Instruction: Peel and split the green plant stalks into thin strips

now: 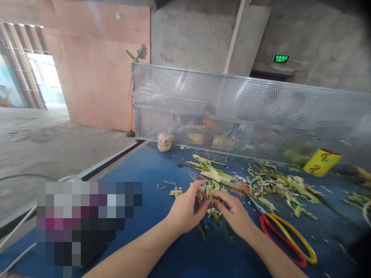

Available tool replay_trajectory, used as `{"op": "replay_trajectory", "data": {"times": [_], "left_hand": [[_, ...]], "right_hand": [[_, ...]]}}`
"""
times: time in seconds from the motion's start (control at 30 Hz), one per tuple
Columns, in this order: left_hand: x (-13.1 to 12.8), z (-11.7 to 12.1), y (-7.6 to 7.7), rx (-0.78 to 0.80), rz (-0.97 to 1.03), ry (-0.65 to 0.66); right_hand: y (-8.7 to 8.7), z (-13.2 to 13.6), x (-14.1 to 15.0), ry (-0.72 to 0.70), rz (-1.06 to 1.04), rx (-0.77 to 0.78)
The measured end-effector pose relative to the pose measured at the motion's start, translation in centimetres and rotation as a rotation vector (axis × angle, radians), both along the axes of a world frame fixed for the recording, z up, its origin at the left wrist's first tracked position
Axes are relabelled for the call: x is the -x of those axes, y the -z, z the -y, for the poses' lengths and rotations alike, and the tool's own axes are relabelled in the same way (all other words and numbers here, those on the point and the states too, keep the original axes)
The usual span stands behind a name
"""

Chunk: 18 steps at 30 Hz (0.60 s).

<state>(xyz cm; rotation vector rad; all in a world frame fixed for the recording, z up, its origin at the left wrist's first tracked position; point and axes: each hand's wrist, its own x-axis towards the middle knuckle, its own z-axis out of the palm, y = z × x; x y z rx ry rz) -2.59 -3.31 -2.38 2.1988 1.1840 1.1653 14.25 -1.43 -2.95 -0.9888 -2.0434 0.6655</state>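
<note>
Blue table (pixel 139 170) under everything. Loose leaf-strip pile (pixel 278 181) on right half. Red-and-yellow scissors (pixel 262 210) lying unheld. Left hand (pixel 187 204), right hand (pixel 233 210) close together, fingers curled at plant bunch (pixel 213 187) from either side; pinched shut or not, can't tell. Bunch sits between fingertips, above table. Step reads as hand-working bunch; next move likely calls for light fingertip control.
</note>
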Motion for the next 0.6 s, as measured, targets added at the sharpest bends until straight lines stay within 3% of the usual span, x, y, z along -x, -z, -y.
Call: {"op": "replay_trajectory", "data": {"times": [0.27, 0.6], "left_hand": [[0.8, -0.3, 0.3, 0.026, -0.035, -0.038], [1.0, -0.3, 0.5, 0.067, 0.083, -0.033]], "right_hand": [[0.2, 0.5, 1.1, -0.05, -0.026, -0.008], [-0.1, 0.2, 0.6, 0.047, -0.031, -0.04]]}}
